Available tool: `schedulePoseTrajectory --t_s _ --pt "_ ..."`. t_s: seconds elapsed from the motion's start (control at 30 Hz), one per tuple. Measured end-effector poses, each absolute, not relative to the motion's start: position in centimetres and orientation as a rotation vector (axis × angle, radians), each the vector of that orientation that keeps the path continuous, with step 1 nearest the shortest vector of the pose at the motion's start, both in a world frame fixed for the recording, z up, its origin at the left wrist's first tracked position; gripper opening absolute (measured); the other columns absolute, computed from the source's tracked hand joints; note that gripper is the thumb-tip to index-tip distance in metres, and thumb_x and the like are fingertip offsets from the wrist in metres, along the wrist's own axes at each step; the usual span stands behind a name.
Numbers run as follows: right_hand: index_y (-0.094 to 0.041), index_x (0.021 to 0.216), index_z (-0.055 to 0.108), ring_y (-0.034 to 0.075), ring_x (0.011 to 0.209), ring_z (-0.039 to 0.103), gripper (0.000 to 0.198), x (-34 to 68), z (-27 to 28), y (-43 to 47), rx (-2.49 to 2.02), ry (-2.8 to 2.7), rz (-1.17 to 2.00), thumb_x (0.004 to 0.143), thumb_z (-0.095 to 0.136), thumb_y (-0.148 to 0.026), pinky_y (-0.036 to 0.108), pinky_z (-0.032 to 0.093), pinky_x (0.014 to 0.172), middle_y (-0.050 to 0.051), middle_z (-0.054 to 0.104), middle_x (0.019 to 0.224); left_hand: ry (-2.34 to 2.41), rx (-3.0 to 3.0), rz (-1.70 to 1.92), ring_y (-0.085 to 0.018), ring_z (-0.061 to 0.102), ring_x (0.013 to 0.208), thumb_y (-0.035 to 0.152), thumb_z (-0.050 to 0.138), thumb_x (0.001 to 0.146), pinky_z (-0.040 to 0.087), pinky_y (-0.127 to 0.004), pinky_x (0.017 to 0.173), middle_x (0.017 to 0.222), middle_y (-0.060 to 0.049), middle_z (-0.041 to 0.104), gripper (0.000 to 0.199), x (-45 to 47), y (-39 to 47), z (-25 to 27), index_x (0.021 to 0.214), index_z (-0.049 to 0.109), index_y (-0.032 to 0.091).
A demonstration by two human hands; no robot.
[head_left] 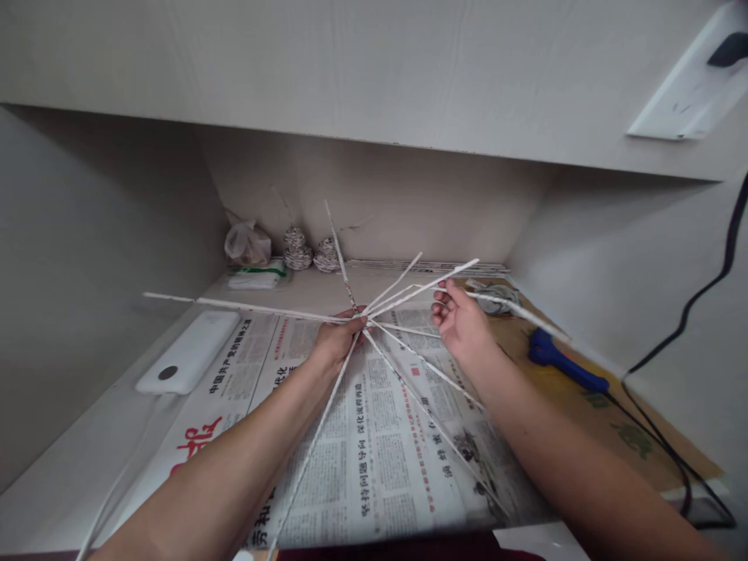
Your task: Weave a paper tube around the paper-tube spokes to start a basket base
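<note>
My left hand (342,340) pinches the crossing point of several thin rolled paper sticks (286,312), which fan out in all directions like spokes. To its right, my right hand (464,323) has thumb and forefinger closed on one paper stick (508,304) that runs from the centre out to the right; its other fingers curl loosely. One spoke, with coloured print near its base, points up toward the back wall. Others slant down toward me over a newspaper (344,483). My left hand hides the exact way the sticks cross at the centre.
Against the back stand two woven gourd-shaped pieces (298,253), a plastic bag (248,243), a white packet (257,274) and a bundle of paper sticks (426,267). A white power bank (190,351) lies left. On brown cardboard (660,436) at right rests a corded blue tool (566,362).
</note>
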State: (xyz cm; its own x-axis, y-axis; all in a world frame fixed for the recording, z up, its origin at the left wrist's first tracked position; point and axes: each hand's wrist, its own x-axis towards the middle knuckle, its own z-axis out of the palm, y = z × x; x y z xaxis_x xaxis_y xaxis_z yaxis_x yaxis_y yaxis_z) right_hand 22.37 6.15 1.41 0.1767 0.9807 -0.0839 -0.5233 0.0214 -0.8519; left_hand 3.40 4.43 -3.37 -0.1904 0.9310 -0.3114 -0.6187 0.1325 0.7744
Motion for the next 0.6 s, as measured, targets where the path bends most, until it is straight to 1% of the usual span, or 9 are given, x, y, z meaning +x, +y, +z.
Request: schedulePoseTrajectory --t_s 0.1,0.2,0.23,0.3,0.37,0.47,0.6 --pt "-0.021 0.081 0.057 0.007 0.050 0.049 0.031 21.9 1.2 6.5 -0.918 -0.679 1.259 0.064 0.077 -0.036 0.018 0.034 0.042 -0.006 0.056 0.068 1.009 0.412 1.456 -0.010 0.063 0.052 -0.005 0.066 0.069 0.057 -0.020 0.052 0.070 -0.005 0.069 0.017 3.5 4.3 -3.2 0.081 0.070 0.007" --pt "-0.018 0.080 0.061 0.008 0.054 0.052 0.030 20.8 -0.4 6.3 -1.073 -0.981 1.326 0.059 0.078 -0.031 0.018 0.035 0.044 -0.003 0.061 0.071 0.995 0.404 1.468 -0.010 0.064 0.054 -0.006 0.065 0.070 0.057 -0.019 0.054 0.070 -0.005 0.070 0.017 3.6 4.2 -3.2 0.081 0.069 0.007" --pt "-0.017 0.079 0.063 0.009 0.056 0.054 0.028 20.3 -1.1 6.2 -1.136 -1.142 1.324 0.060 0.078 -0.031 0.019 0.036 0.045 -0.001 0.063 0.072 0.990 0.405 1.466 -0.010 0.064 0.054 -0.006 0.065 0.070 0.057 -0.019 0.054 0.070 -0.005 0.070 0.017 3.7 4.2 -3.2 0.081 0.069 0.007" --pt "-0.016 0.079 0.066 0.011 0.063 0.058 0.022 19.4 -2.4 6.0 -1.189 -1.396 1.226 0.064 0.074 -0.030 0.021 0.043 0.054 0.001 0.066 0.074 0.985 0.407 1.462 -0.011 0.065 0.054 -0.006 0.065 0.069 0.057 -0.019 0.053 0.070 -0.006 0.070 0.018 3.8 4.2 -3.2 0.081 0.069 0.007" --pt "-0.017 0.079 0.067 0.012 0.065 0.060 0.016 18.6 -3.3 6.0 -1.218 -1.506 1.143 0.067 0.071 -0.025 0.023 0.047 0.061 0.001 0.068 0.074 0.985 0.412 1.452 -0.012 0.066 0.055 -0.006 0.065 0.069 0.057 -0.020 0.054 0.069 -0.006 0.070 0.019 3.8 4.2 -3.3 0.082 0.069 0.007" --pt "-0.017 0.079 0.068 0.012 0.062 0.060 0.010 17.8 -3.9 6.4 -1.229 -1.553 1.095 0.070 0.067 -0.020 0.025 0.049 0.061 0.001 0.069 0.072 0.992 0.416 1.438 -0.015 0.067 0.056 -0.005 0.065 0.068 0.057 -0.021 0.054 0.068 -0.008 0.070 0.018 3.7 4.2 -3.3 0.082 0.069 0.007" --pt "-0.018 0.080 0.071 0.013 0.063 0.062 0.011 17.6 -4.3 6.7 -1.211 -1.602 1.060 0.072 0.065 -0.021 0.025 0.049 0.060 0.002 0.071 0.075 1.003 0.417 1.444 -0.015 0.067 0.057 -0.005 0.067 0.066 0.056 -0.022 0.055 0.068 -0.008 0.070 0.018 3.6 4.3 -3.5 0.080 0.069 0.007"
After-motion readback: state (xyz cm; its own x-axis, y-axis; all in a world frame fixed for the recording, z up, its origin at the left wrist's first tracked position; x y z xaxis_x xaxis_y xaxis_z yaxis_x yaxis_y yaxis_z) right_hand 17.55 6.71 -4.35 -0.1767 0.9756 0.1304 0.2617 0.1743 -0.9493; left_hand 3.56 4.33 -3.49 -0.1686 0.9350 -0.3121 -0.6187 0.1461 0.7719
